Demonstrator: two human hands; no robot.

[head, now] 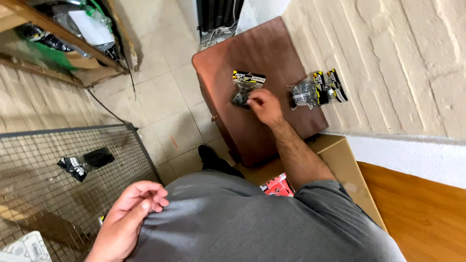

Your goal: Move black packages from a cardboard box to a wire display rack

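I see a reddish-brown wooden tabletop (272, 53) under clear packets (246, 87) with black-and-yellow headers. My shirt (252, 223) is plain grey; the floor tiles (160, 92) are beige.

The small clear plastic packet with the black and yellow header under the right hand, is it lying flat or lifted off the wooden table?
Cannot tell: the right hand pinches the packet's lower end, hiding any gap.

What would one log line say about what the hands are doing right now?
right hand: pinching small packet on brown table | left hand: resting on gray shirt, empty | two more packets on table
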